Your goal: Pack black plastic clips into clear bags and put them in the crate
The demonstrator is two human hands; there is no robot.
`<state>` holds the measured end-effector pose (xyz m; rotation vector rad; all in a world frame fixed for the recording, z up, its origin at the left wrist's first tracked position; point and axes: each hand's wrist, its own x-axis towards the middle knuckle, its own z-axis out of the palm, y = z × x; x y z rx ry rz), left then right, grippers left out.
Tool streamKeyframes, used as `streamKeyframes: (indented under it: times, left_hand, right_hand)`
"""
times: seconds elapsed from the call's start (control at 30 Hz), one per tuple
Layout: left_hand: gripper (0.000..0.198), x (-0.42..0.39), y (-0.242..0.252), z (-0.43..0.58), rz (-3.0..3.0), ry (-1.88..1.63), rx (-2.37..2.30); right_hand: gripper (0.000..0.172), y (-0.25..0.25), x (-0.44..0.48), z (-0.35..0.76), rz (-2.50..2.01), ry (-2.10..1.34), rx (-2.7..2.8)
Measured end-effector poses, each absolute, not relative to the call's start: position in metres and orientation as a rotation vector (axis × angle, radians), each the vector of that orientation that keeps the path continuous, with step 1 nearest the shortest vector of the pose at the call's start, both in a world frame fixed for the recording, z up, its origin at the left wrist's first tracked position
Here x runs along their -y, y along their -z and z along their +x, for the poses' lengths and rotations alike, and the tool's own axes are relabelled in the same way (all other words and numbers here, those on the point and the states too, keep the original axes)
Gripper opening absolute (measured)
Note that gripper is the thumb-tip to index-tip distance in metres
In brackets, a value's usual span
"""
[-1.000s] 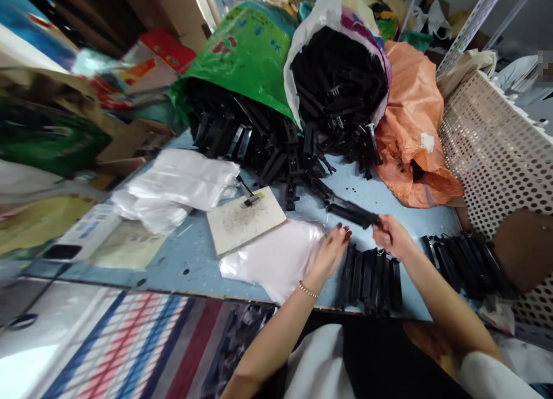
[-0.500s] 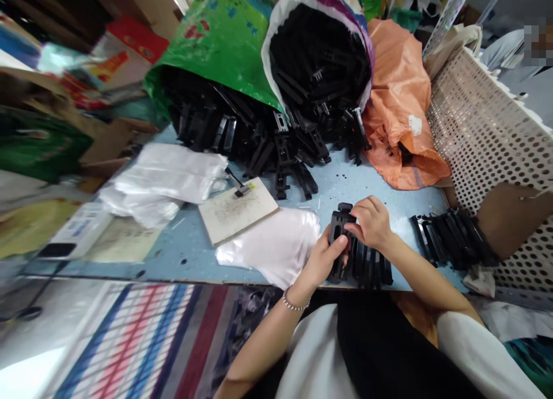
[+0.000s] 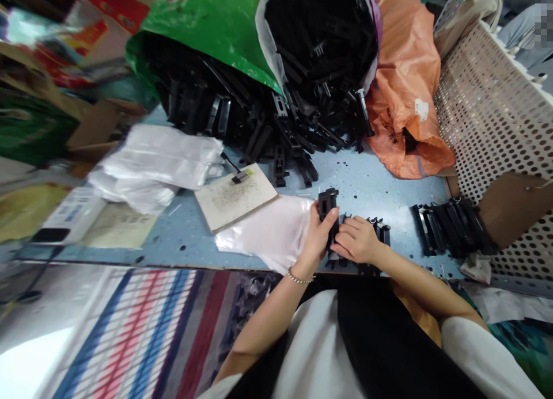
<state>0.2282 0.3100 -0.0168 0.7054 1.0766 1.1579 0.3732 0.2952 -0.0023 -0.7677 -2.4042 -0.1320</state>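
Note:
My left hand is wrapped round a long black plastic part and holds it against the left end of a row of like black parts lying on the blue table near its front edge. My right hand lies over that row with fingers curled, pressing on the same part and its neighbours. A bead bracelet sits on my left wrist. Most of the row is hidden under my hands.
A second row of black parts lies to the right by a perforated white basket. Behind, a green bag, a white bag and an orange bag spill black parts. Clear plastic bags, a board lie left.
One second ago my right hand carried a black part in from the pile; both hands then took it and brought it down against the row. The camera has tipped closer.

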Motion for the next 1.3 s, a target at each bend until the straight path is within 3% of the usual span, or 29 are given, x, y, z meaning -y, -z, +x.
streamKeyframes:
  times: [0.07, 0.13, 0.2, 0.27, 0.4, 0.53, 0.7, 0.9, 1.03, 1.13, 1.2, 1.3]
  left_hand:
    - [0.063, -0.315, 0.037, 0.225, 0.768, -1.191, -1.195]
    - [0.049, -0.315, 0.057, 0.220, 0.889, -1.085, -1.253]
    - [0.038, -0.309, 0.074, 0.218, 1.101, -0.973, -1.301]
    - [0.045, -0.297, 0.085, 0.222, 1.355, -0.940, -1.366]
    - [0.057, -0.274, 0.097, 0.245, 1.707, -0.898, -1.458]
    - [0.057, -0.269, 0.100, 0.252, 1.804, -0.844, -1.433]
    - [0.052, -0.287, 0.097, 0.225, 1.564, -1.042, -1.336]
    - [0.065, -0.325, 0.065, 0.225, 0.672, -1.209, -0.905]
    - [0.057, -0.318, 0.024, 0.240, 0.588, -1.179, -0.804]
    - [0.050, -0.299, -0.002, 0.239, 0.848, -1.228, -0.935]
    - [0.058, -0.285, -0.013, 0.234, 0.957, -1.246, -1.001]
    - [0.076, -0.271, -0.020, 0.227, 0.938, -1.102, -0.962]
  right_hand:
    - [0.038, 0.007, -0.326, 0.384, -0.895, -0.114, 2.462]
    - [0.041, 0.009, -0.371, 0.395, -1.201, -0.371, 2.325]
    - [0.037, 0.011, -0.421, 0.398, -1.530, -0.406, 2.131]
    - [0.034, 0.014, -0.467, 0.386, -1.683, -0.359, 2.059]
    - [0.050, 0.023, -0.517, 0.334, -1.920, -0.505, 2.134]
    - [0.055, 0.036, -0.517, 0.303, -1.991, -0.755, 2.183]
    - [0.016, 0.027, -0.492, 0.344, -1.957, -0.958, 2.152]
    - [0.025, -0.003, -0.395, 0.395, -1.719, -1.192, 2.012]
    - [0.036, -0.015, -0.328, 0.400, -1.314, -0.897, 2.119]
    - [0.048, -0.021, -0.310, 0.400, -1.126, -0.282, 2.193]
    - [0.046, -0.023, -0.314, 0.400, -1.004, 0.086, 2.164]
    - [0.046, -0.025, -0.331, 0.398, -0.937, 0.307, 2.106]
